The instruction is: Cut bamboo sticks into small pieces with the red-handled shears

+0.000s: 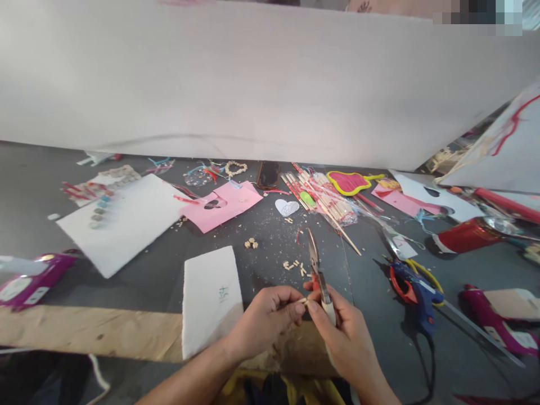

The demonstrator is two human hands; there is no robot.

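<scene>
My left hand [272, 315] is closed in a pinch on a small pale wooden piece [304, 301], which meets the fingertips of my right hand [348, 332]. That right hand is also wrapped round a pair of pruning shears [313, 253], their blades pointing away from me and their handles white and red. Just beyond the fingers, several short bits of cut stick [295, 265] lie on the dark table. Some small flower-like clusters of pale pieces [251, 243] sit further left. A white sheet with green writing [211, 304] lies beside my left forearm.
Red-and-white sticks [324, 197], a heart-shaped paper cutout [287, 207], pink paper [223, 205] and a phone [268, 174] lie further back. At right are a blue glue gun [422, 301], a red can [468, 234] and a magenta device [493, 320]. A white panel [253, 84] rises behind.
</scene>
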